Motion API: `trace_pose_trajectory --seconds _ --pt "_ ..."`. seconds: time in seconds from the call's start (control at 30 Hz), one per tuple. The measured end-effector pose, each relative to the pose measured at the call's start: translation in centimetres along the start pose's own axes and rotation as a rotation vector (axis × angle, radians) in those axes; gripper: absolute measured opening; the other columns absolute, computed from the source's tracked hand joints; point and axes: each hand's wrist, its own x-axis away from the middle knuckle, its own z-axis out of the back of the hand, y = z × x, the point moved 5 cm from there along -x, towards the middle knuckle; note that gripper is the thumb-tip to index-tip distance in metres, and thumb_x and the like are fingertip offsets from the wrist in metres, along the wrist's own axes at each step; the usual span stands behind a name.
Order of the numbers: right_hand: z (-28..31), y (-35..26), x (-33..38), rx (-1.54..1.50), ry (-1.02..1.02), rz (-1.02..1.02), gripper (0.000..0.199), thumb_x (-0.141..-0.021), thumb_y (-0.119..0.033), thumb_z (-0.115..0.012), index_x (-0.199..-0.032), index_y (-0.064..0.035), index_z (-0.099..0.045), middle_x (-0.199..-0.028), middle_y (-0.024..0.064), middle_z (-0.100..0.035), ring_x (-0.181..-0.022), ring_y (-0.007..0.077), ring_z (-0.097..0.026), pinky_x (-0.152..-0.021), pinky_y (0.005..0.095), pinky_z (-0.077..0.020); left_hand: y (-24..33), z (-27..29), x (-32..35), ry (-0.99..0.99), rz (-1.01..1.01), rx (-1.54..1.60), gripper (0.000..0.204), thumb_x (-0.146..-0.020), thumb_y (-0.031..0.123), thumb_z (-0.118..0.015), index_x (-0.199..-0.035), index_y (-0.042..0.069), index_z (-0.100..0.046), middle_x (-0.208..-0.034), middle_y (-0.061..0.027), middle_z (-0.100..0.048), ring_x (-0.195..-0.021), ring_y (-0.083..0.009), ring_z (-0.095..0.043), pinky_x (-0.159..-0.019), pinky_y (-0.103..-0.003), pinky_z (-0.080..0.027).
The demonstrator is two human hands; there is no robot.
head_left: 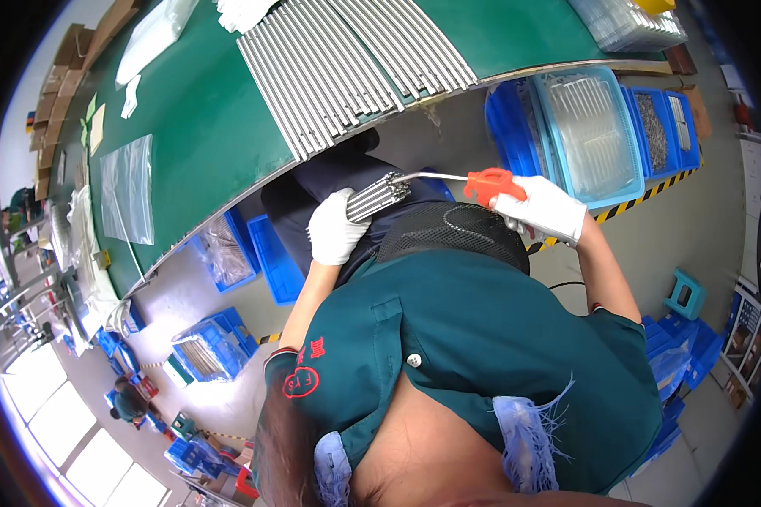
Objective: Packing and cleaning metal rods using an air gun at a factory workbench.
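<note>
Blue bins [277, 258] sit by a green table [203, 110]. The left hand [336, 230] grips metal rods [376, 199]; the right hand [551, 208] curls around an orange tool [485, 185].

1. A clear plastic bag [128, 190] is lying flat on the green tabletop [203, 110].
2. A white bag [156, 38] is lying near the tabletop's top left part.
3. Brown cardboard boxes [59, 93] are standing at the far left.
4. Clear plastic trays [630, 29] are sitting in a pile at the tabletop's right end.
5. A light blue bin [609, 190] is standing on the gray floor [626, 245], holding clear plastic.
6. Yellow-and-black tape [651, 188] is running beside it.
7. A teal stool [698, 297] is standing at the right.
8. Bright windows [46, 380] are shining at the lower left.
</note>
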Motion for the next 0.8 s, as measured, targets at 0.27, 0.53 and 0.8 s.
trace_pose_trajectory --seconds 0.27,0.53,0.8 --pt "0.7 0.5 -0.4 0.076 0.048 -0.028 0.037 -0.084 -0.044 -0.063 -0.087 -0.0073 -0.061 -0.062 -0.0019 -0.056 -0.047 0.0061 -0.050 -0.043 0.0211 -0.0394 -0.4 0.0 0.0 -0.030 0.048 0.013 0.025 -0.066 0.017 -0.071 -0.089 0.008 -0.064 -0.078 -0.0116 -0.064 -0.073 -0.0307 -0.063 -0.067 -0.038 -0.051" --pt "0.4 1.2 -0.1 0.054 -0.044 -0.060 0.041 -0.083 -0.046 -0.064 -0.092 -0.0060 -0.061 -0.061 -0.0020 -0.054 -0.047 0.0063 -0.050 -0.043 0.0220 -0.0409 -0.2 0.0 -0.2 -0.071 0.045 0.008 0.027 -0.066 0.017 -0.071 -0.090 0.008 -0.064 -0.078 -0.0118 -0.064 -0.074 -0.0311 -0.063 -0.067 -0.038 -0.051" --pt "0.6 1.6 0.0 0.044 -0.072 -0.085 0.039 -0.084 -0.045 -0.064 -0.088 -0.0063 -0.060 -0.061 -0.0016 -0.054 -0.047 0.0059 -0.050 -0.043 0.0212 -0.0407 -0.2 0.0 -0.1 -0.080 0.045 0.010 0.028 -0.066 0.017 -0.071 -0.091 0.008 -0.063 -0.080 -0.0123 -0.064 -0.075 -0.0312 -0.063 -0.068 -0.038 -0.051"
